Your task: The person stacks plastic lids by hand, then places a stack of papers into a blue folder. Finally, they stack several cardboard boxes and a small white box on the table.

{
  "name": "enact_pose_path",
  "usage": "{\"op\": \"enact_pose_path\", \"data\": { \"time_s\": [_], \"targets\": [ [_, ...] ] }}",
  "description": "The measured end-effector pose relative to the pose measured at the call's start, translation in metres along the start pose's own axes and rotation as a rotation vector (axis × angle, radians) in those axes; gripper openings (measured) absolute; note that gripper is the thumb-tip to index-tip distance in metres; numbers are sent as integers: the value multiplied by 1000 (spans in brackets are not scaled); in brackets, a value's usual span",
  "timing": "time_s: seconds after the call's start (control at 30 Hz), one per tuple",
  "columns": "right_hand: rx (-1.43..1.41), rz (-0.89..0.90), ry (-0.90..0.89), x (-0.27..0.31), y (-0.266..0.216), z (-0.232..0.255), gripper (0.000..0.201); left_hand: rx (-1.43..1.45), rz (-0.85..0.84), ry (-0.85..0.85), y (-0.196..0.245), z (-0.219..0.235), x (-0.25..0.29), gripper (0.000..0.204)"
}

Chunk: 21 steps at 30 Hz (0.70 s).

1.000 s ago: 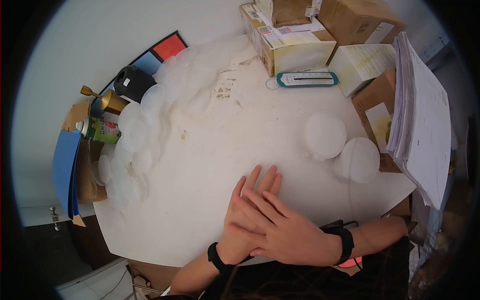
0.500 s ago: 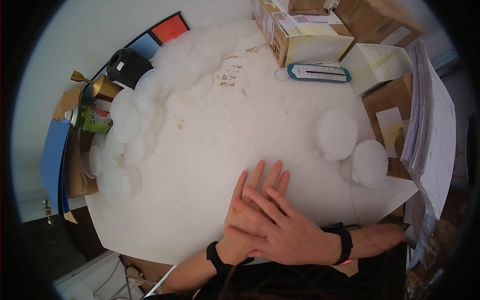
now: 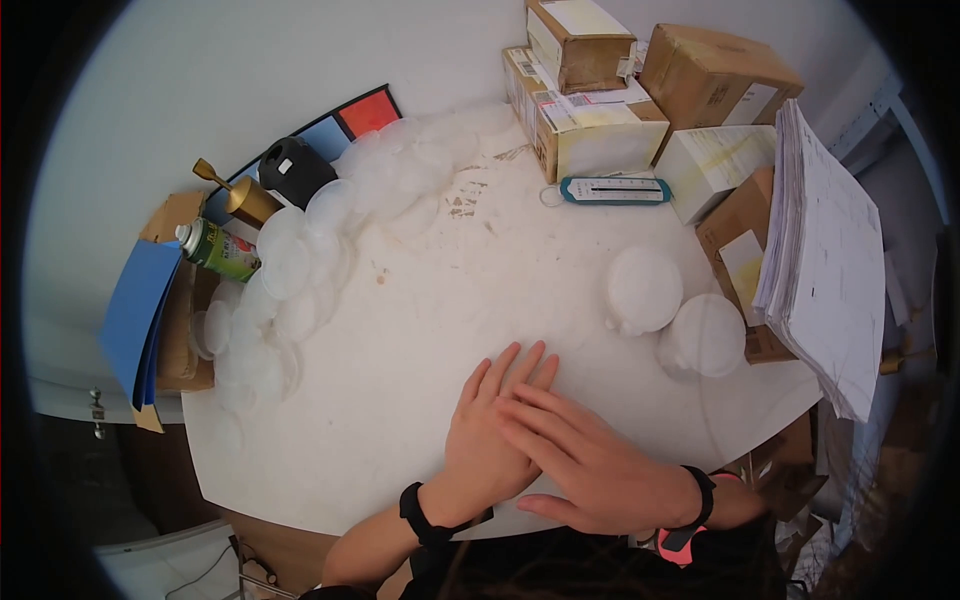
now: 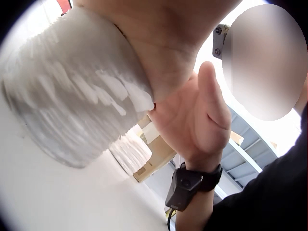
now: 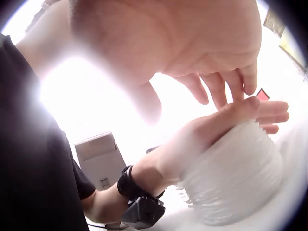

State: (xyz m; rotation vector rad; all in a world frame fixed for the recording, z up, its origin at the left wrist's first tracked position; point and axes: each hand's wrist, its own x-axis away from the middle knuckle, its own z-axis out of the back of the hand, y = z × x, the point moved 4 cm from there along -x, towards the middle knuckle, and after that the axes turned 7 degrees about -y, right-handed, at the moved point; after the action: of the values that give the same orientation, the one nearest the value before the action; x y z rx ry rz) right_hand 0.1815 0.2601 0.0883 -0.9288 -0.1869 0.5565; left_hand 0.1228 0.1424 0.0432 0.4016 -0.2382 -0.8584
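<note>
A tall stack of thin translucent white discs point(image 4: 72, 91) stands on the table beneath my left hand point(image 3: 487, 445), which hides it in the head view. The left palm lies on top of the stack point(image 5: 236, 178), its fingers straight and reaching past the edge. My right hand point(image 3: 612, 470) is over the left one, its fingertips overlapping the left knuckles; whether they touch is unclear. Its fingers are extended and slightly bent, and the thumb stands apart, as the right hand point(image 4: 192, 115) shows in the left wrist view.
Two more disc stacks point(image 3: 643, 290) stand at right, near a teal spring scale point(image 3: 615, 190). Overlapping discs point(image 3: 285, 265) line the left side beside a spray can point(image 3: 220, 250), brass vessel point(image 3: 252, 203) and black object point(image 3: 297, 172). Cartons point(image 3: 715, 75) and piled papers point(image 3: 820, 250) border the right.
The right hand has drawn back a little to the right, its thumb now clear of the left hand. The left fingers are closer together. The head view has shifted.
</note>
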Motion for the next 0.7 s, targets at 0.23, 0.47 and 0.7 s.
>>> {"op": "enact_pose_path", "data": {
  "time_s": [0.23, 0.47, 0.7],
  "targets": [
    [114, -238, 89, 42, 4, 20, 68, 182, -61, 132, 1, 21, 1, 49],
    [-5, -376, 80, 65, 19, 8, 62, 296, -101, 239, -8, 51, 31, 42],
    [-134, -418, 139, 64, 35, 2, 53, -150, -109, 28, 11, 25, 67, 81]
  ]
}}
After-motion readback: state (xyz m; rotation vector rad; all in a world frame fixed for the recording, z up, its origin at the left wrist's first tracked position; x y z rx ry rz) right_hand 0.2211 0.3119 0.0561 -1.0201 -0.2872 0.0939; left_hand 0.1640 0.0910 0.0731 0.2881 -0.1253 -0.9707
